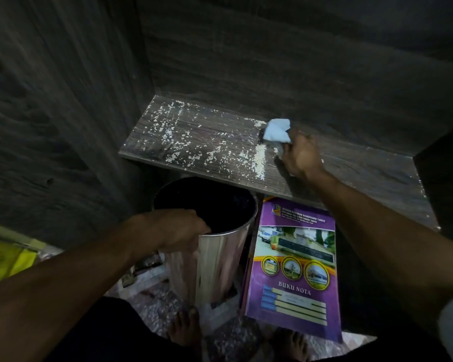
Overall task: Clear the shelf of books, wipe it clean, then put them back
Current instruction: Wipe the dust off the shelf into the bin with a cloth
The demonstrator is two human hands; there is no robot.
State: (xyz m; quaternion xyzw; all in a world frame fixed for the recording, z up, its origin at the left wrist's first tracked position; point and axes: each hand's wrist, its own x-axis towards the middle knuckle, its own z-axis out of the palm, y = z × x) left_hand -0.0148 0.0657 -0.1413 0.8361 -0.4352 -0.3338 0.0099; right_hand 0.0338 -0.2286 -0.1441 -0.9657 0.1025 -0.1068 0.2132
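R hand (300,155) grips cloth (276,130) on crumb-strewn shelf (215,142), mid-frame; L hand (179,229) grips bin (212,239) rim below.

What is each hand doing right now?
Left hand: grips the rim of the metal bin.
Right hand: holds a pale blue cloth against the shelf.

Just counting here: one dark wood-grain shelf board (351,173) is showing, one crumpled light-blue cloth (276,130), one shiny steel cylindrical bin (220,257), one glossy purple notebook (293,270) and one yellow sheet (8,259). Two hands are showing too, left hand (175,228) and right hand (301,155), plus two bare feet (185,327). Pale crumbs (260,160) are lying around, too many to count.
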